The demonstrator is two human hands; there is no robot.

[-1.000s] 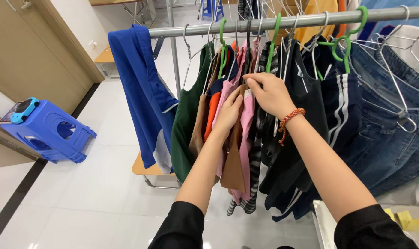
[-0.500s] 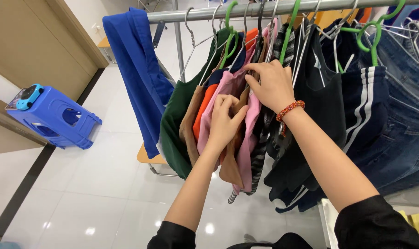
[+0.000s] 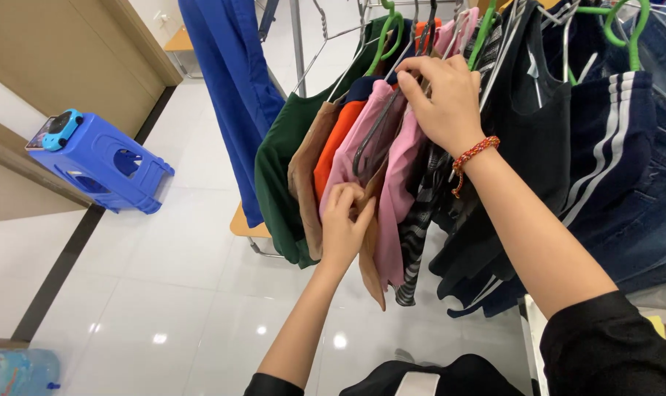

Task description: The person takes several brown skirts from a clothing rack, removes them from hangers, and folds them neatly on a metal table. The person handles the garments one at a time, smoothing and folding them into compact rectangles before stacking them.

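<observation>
Clothes hang close together on a rack. My left hand (image 3: pixel 345 224) pinches the lower edge of a tan garment (image 3: pixel 371 260) that hangs between two pink garments (image 3: pixel 393 191). My right hand (image 3: pixel 443 99), with a red bracelet at the wrist, grips the top of the same group near the hangers. A dark wire hanger (image 3: pixel 373 139) shows between the pink pieces. To the left hang an orange garment (image 3: pixel 331 143), a brown garment (image 3: pixel 306 176) and a green garment (image 3: pixel 278 169).
A long blue garment (image 3: pixel 234 88) hangs at the rack's left end. Black tops (image 3: pixel 524 147), a navy striped piece (image 3: pixel 619 139) and jeans (image 3: pixel 659 213) fill the right. A blue plastic stool (image 3: pixel 102 165) stands on the white tiled floor at left, beside a wooden wall.
My view has tilted down and closer to the rack. My left hand has slid lower along the tan garment, and my right hand stays at the hanger tops.
</observation>
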